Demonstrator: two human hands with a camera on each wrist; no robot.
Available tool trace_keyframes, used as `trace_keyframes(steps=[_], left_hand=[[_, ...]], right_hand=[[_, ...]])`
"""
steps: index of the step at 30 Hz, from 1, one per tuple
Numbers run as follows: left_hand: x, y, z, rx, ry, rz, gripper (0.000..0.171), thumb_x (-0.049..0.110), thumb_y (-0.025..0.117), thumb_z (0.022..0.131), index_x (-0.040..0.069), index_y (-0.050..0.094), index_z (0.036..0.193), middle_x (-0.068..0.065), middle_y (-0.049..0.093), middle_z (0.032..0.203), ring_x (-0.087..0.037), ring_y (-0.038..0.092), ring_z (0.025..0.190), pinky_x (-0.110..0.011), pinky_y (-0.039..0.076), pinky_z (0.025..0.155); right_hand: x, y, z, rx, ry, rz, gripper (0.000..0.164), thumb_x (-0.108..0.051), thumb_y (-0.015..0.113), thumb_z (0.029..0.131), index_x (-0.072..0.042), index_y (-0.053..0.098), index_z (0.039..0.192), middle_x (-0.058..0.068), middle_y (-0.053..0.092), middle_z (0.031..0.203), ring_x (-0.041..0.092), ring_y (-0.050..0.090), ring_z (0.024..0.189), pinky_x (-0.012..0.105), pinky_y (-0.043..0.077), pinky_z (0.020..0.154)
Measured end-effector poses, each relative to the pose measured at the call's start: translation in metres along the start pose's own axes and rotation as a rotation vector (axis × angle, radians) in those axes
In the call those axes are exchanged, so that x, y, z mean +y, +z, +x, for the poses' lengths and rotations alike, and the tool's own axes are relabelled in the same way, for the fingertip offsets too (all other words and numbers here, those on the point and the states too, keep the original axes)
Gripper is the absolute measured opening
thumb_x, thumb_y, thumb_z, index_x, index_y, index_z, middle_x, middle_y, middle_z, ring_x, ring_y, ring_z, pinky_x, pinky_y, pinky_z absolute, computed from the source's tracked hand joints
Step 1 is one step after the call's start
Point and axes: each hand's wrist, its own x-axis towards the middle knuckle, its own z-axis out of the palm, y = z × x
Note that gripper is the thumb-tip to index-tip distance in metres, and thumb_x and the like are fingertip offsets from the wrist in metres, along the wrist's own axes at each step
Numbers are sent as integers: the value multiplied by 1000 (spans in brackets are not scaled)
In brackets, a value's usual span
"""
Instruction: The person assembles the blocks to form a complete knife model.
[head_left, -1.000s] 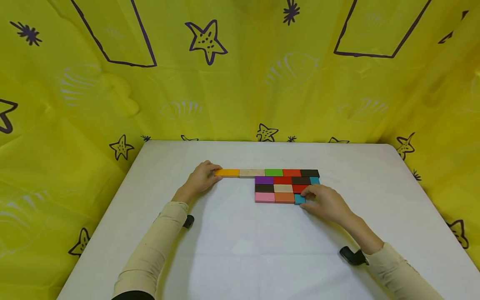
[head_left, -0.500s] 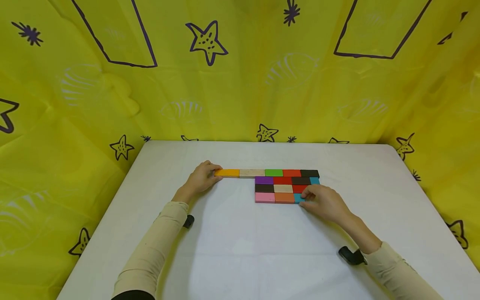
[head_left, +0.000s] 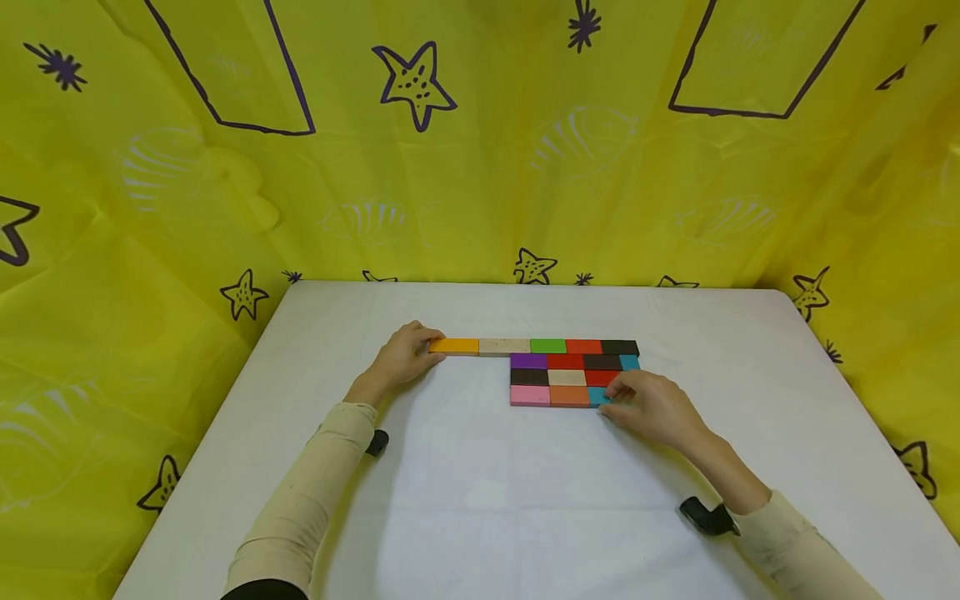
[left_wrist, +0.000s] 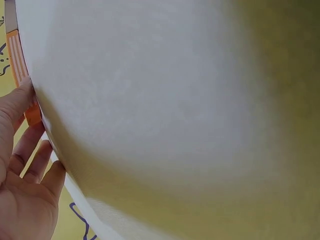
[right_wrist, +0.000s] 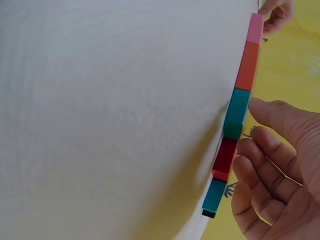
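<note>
An orange block (head_left: 456,346) ends a long row of coloured blocks on the white table. My left hand (head_left: 402,357) pinches its left end; in the left wrist view the thumb (left_wrist: 21,95) presses against the orange block (left_wrist: 19,57). Below the row's right half sit three shorter rows. My right hand (head_left: 654,406) is at the blue block (head_left: 597,397) in the lowest row, covering its right end. The right wrist view shows the right thumb (right_wrist: 272,112) right at the upper edge of this blue block (right_wrist: 237,112), the other fingers loosely curved close beside the row ends.
In the lowest row, a pink block (head_left: 529,396) and an orange-red block (head_left: 568,396) stand left of the blue one. A beige block (head_left: 505,347) and a green block (head_left: 548,346) continue the top row. A yellow patterned curtain (head_left: 480,183) surrounds the white table (head_left: 465,500).
The blue block has moved slightly away from the person, its near edge now in line with the lowest row. My right hand has shifted slightly right; the left hand stays put.
</note>
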Motion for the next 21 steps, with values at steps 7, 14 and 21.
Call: trace_keyframes(steps=[7,14,21], left_hand=[[-1,-2,0,-17,-19,-17,53,22,76,95,7,59,142,-15,62,118,-32,56,110,-50,46,100],[0,-6,-4,-31,-38,-15,58,24,76,95,7,55,146,-17,62,126,-35,55,121,-55,41,108],[0,-7,-7,-27,-27,14,48,22,74,96,3,62,138,-17,64,129,-36,56,123,-53,41,109]], right_hand=[[1,-7,-15,55,23,75,16,-15,84,85,-9,74,95,-6,70,88,15,63,84,30,51,73],[-2,-16,-28,88,63,124,17,-21,85,85,-13,73,93,-6,69,84,8,60,80,26,47,67],[-3,-18,-32,77,84,118,15,-24,83,88,-15,73,94,-7,69,84,8,58,80,26,46,67]])
